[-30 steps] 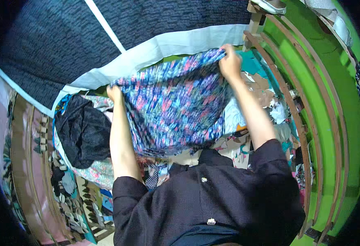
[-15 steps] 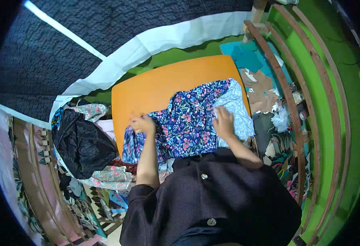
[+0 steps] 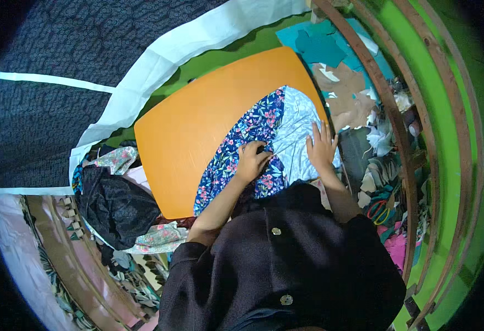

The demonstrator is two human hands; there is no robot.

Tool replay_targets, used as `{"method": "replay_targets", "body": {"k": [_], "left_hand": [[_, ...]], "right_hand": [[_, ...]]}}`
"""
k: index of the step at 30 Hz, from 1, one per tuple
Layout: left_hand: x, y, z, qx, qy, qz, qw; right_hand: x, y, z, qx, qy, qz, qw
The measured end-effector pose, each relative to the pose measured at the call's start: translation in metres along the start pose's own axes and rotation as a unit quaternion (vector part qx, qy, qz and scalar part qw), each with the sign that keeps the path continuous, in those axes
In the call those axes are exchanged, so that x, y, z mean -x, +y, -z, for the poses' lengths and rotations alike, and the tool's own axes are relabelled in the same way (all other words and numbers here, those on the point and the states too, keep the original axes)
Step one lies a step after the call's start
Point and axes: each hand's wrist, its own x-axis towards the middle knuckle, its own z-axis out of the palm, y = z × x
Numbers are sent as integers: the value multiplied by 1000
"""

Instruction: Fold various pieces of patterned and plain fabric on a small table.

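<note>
The left hand (image 3: 251, 164) curls over navy floral fabric (image 3: 253, 122), whether gripping I cannot tell; the right hand (image 3: 323, 148) lies spread on pale blue fabric (image 3: 297, 118); both fabrics lie on the orange counter (image 3: 192, 127); black cloth (image 3: 115, 204) is heaped at its left.

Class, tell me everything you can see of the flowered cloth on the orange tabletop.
The flowered cloth is navy, printed with small pink, white and light-blue flowers and green leaves. Beside the print is a pale bluish part, lightly wrinkled; whether that is its reverse is unclear. It looks thin and soft, spread over the right side of the orange tabletop. The left hand, fingers curled, is on the print; the right hand, fingers spread, is on the pale part.
</note>
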Motion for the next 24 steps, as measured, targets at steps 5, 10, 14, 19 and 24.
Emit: {"method": "replay_targets", "body": {"k": [5,10,14,19,24], "left_hand": [[15,5,21,96,-9,-23,995],[23,12,31,168,0,-14,986],[26,20,26,243,-17,-12,970],[23,19,34,299,4,59,953],[1,-4,42,170,14,88,981]], "right_hand": [[-7,-8,0,-5,30,-12,999],[-5,-39,8,-123,115,1,986],[6,-92,40,-164,-194,39,966],[19,-96,26,-373,-172,56,910],[20,-74,40,-700,-261,-3,664]]}}
